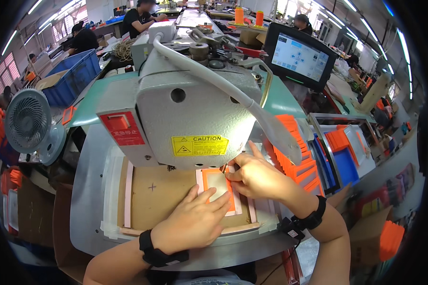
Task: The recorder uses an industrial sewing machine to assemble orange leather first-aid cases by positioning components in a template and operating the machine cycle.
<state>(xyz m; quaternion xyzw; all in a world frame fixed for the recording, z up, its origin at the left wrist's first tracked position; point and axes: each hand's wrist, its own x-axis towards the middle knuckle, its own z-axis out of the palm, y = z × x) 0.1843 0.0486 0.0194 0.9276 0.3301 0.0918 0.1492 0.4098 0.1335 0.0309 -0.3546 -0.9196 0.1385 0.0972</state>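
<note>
An industrial sewing machine [195, 116] with a grey head fills the middle of the view. Below it, a flat board [159, 190] edged with pale strips lies on the grey machine bed. On the board's right part sits an orange-bordered rectangular piece [232, 205] with a pale centre, inside a whitish frame. My left hand [197, 216] lies with fingers spread, its fingertips across the piece's left side. Bent and pressed together, the fingers of my right hand [257, 175] are at the piece's upper right, beneath the machine head. What they pinch is too small to tell.
Stacked orange pieces [297, 156] stand right of the machine head, near blue trays [345, 164]. A screen [297, 54] rises at the back right. On the left are a fan [28, 118] and a blue crate [73, 78]. Other people sit farther back.
</note>
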